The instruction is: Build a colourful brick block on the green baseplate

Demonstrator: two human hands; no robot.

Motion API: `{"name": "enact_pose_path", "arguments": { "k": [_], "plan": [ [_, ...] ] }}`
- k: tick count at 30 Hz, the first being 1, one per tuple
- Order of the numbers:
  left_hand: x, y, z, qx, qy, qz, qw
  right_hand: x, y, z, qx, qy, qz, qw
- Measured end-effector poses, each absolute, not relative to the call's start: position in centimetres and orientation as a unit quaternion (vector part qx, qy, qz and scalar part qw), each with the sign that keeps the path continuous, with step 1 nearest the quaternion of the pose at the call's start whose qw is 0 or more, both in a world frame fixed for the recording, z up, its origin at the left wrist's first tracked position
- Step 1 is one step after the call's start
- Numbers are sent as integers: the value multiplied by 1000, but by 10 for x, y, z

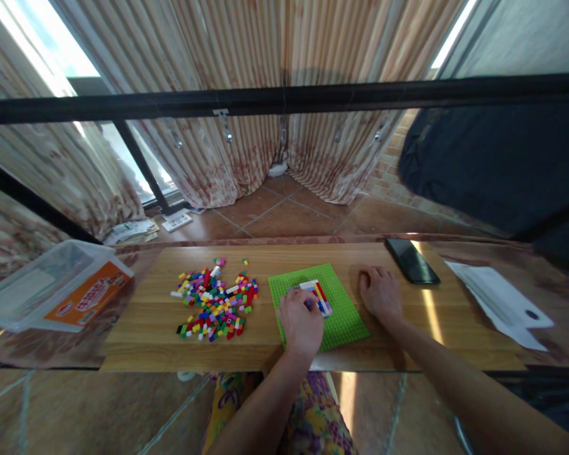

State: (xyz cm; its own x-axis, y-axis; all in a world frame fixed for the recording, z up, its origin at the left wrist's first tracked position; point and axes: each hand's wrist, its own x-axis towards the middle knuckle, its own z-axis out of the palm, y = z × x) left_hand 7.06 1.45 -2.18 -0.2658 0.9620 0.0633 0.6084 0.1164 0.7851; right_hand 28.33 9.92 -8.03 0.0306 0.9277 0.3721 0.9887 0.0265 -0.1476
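My left hand is over a green studded baseplate, its fingers pinched together against a small patch of toy bricks. That patch has a white border with red, yellow, blue and purple bricks inside. My fingers cover its left part, and whatever they pinch is hidden. My right hand rests palm down on the wooden tabletop, just right of the baseplate, with loosely bent fingers and nothing visible in it. Left of the baseplate lies a spread-out pile of small multicoloured toy bricks.
A black phone lies at the back right of the wooden table. Beyond the table's right end are white papers. A clear plastic box with an orange label stands at the left. A black metal bar crosses behind, before curtains.
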Motion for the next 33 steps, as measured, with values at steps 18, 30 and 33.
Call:
{"name": "enact_pose_path", "arguments": {
  "k": [18, 30, 33],
  "plan": [
    [73, 9, -17, 537, 707, 379, 259, 287, 98, -81, -678, -707, -108, 170],
    [-25, -23, -30, 564, 706, 417, 99, 290, 100, -83, -685, -703, -113, 156],
    [-48, -45, -35, 556, 714, 421, 56, 290, 99, -83, -680, -708, -110, 158]
  ]
}}
